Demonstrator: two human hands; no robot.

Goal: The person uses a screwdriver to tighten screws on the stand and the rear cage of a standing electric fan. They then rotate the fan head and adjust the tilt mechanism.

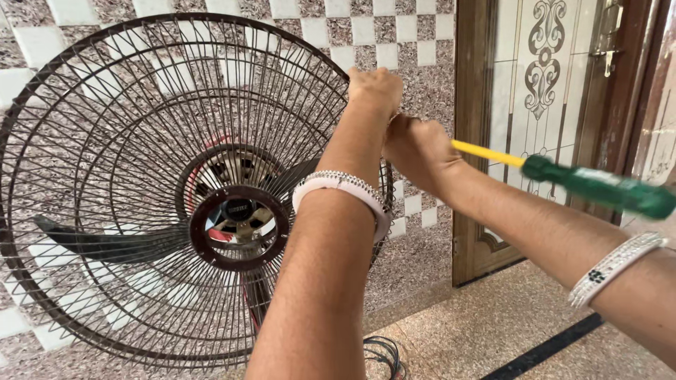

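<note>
Where the two forearms meet at the right rim of the fan guard [141, 105], the left hand [375, 90] is curled shut over the outer wire ring, knuckles toward the camera, so whatever lies under its fingers cannot be made out. Just beside and touching it, the right hand [417, 151] is closed on the yellow shaft of a screwdriver [563, 176]. Its green handle sticks out to the right, away from the fan, blurred at the far end; the tip is hidden inside the fist or behind the left hand. Each wrist wears a white studded bangle, the left [343, 188] and the right [616, 266].

Dark and rust-brown, the guard is a round cage of thin radial wires crossed by a few concentric rings, with a brown hub cap [239, 226] at its centre. Behind the wires sit dark blades [98, 243], a pale motor housing and a trace of red. Top, left and bottom edges of the guard run close to the frame border, and the left forearm covers its lower right part.

Behind the fan stands a speckled tile wall [415, 56] with white checks. A wooden door [546, 91] with patterned frosted glass is to the right. On the floor below, a coil of dark cable [384, 355] is partly cut off.
</note>
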